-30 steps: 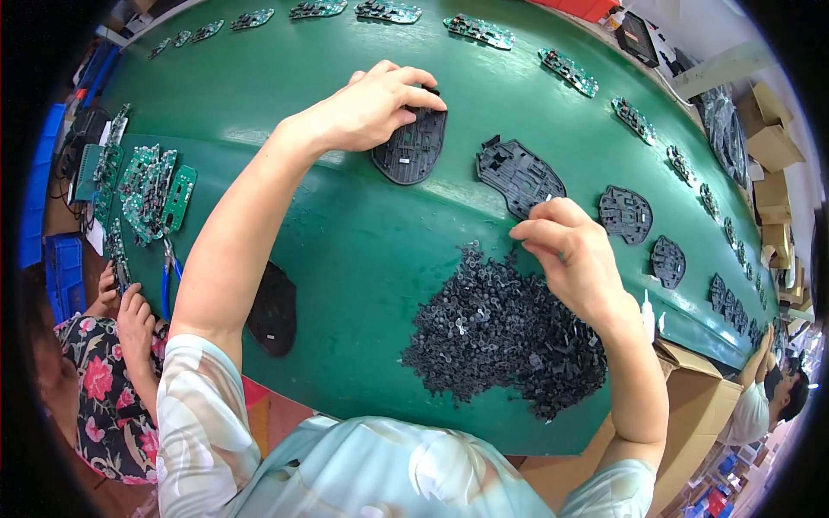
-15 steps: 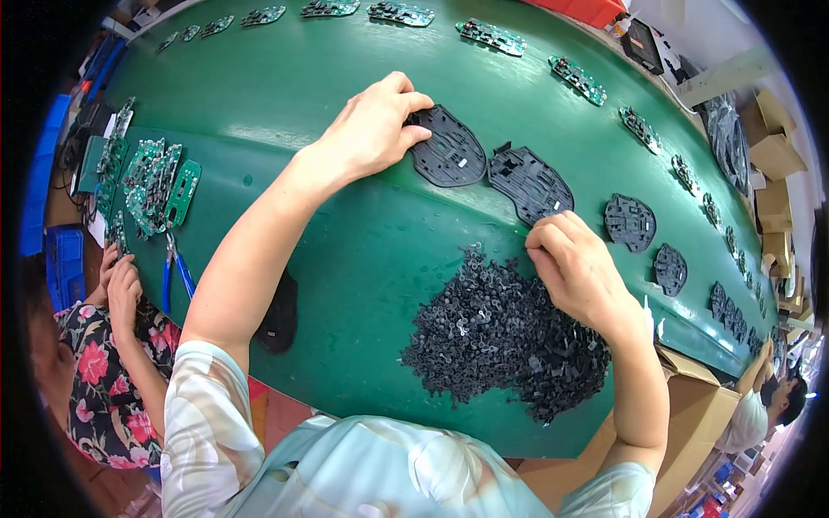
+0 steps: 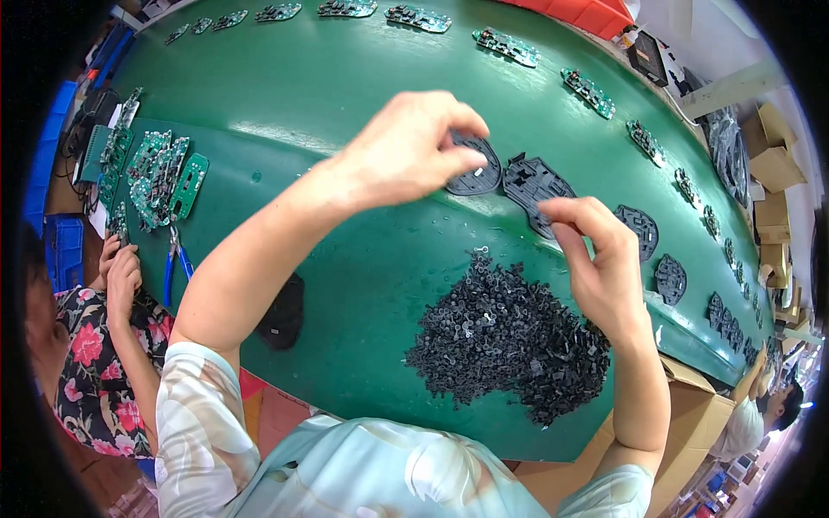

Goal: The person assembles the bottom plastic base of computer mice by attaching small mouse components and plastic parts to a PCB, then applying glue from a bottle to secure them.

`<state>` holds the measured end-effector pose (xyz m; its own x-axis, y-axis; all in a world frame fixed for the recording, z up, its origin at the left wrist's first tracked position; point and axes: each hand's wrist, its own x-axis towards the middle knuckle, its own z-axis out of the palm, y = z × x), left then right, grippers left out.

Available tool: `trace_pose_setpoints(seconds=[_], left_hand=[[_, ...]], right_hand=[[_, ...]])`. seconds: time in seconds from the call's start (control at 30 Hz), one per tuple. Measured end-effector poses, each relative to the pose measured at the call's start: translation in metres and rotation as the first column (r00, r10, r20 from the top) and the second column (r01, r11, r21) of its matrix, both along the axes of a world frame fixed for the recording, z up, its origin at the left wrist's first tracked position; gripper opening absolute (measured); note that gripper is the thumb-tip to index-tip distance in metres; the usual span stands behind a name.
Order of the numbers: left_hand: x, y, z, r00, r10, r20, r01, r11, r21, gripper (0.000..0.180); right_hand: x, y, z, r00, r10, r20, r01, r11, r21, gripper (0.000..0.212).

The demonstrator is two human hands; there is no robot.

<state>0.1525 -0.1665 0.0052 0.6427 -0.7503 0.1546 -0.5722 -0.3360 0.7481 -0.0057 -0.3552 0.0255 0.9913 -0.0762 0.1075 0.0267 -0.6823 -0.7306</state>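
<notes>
My left hand (image 3: 414, 147) is above the table, its thumb and forefinger apart with nothing visible between them; motion blurs it a little. It partly covers a flat black plastic shell (image 3: 480, 180) with moulded ribs. To the right lies a second black shell (image 3: 537, 183), wider and curved. Over that shell's near right edge, my right hand (image 3: 604, 263) has its thumb and forefinger spread, and I see nothing held in it. A large heap of small black plastic parts (image 3: 496, 332) lies on the green table (image 3: 345, 259) in front of me, below my right hand.
Circuit boards (image 3: 505, 47) form a curved row along the far side. More black shells (image 3: 669, 279) lie to the right. At left are piled boards (image 3: 155, 177), blue-handled pliers (image 3: 177, 263) and a co-worker's hands (image 3: 121, 268). A dark piece (image 3: 283, 315) sits by my left forearm.
My left hand has let go of the left shell's edge and shifted right across it. My right hand has drawn back and its fingers have parted. The view has turned slightly.
</notes>
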Motion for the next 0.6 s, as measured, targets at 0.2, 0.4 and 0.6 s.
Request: trace_pose_setpoints(seconds=[0.2,0.4,0.6], left_hand=[[-0.037,-0.021,-0.006,0.502,-0.165,-0.849,-0.044,0.975,-0.216,0.024],[-0.051,-0.023,-0.008,0.268,-0.202,-0.942,-0.239,0.933,-0.268,0.023],[-0.053,-0.024,-0.002,0.516,-0.126,-0.847,-0.148,0.961,-0.233,0.022]], right_hand=[[0.014,0.008,-0.014,0.983,-0.181,0.005,0.143,0.793,0.593,0.015],[0.021,0.019,-0.015,0.947,-0.152,0.285,0.097,0.976,0.196,0.02],[0.025,0.019,-0.012,0.872,0.135,0.47,0.117,0.875,-0.469,0.032]])
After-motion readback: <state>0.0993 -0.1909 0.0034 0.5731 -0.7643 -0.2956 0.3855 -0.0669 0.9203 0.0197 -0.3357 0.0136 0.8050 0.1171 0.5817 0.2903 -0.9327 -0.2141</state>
